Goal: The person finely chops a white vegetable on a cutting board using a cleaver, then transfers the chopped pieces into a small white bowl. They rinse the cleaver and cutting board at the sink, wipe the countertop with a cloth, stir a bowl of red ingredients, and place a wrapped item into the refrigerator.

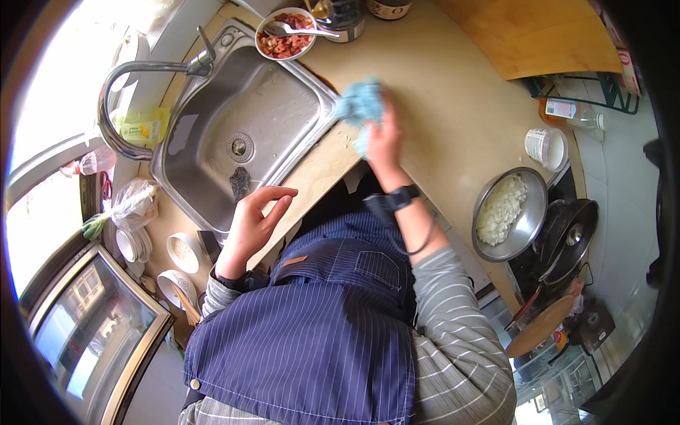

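A light-blue cloth (362, 102), blurred by motion, is gripped in my right hand (385, 138) against the beige countertop (441, 106), close to the sink's right corner. Small pale bits (348, 139) lie on the counter strip just left of the cloth. My left hand (258, 223) holds nothing; its thumb and bent fingers are apart, above the front edge of the stainless-steel sink (265, 101). Inside the basin, a dark scouring pad (240, 183) lies near the drain strainer (239, 147).
A bowl of diced meat (289, 45) with a spoon stands at the sink's back corner, beside dark jars (342, 21). To the right are a steel bowl of chopped white food (502, 210), a plastic tub (547, 147) and a black pan (571, 239). A tap (119, 79) arches over the sink.
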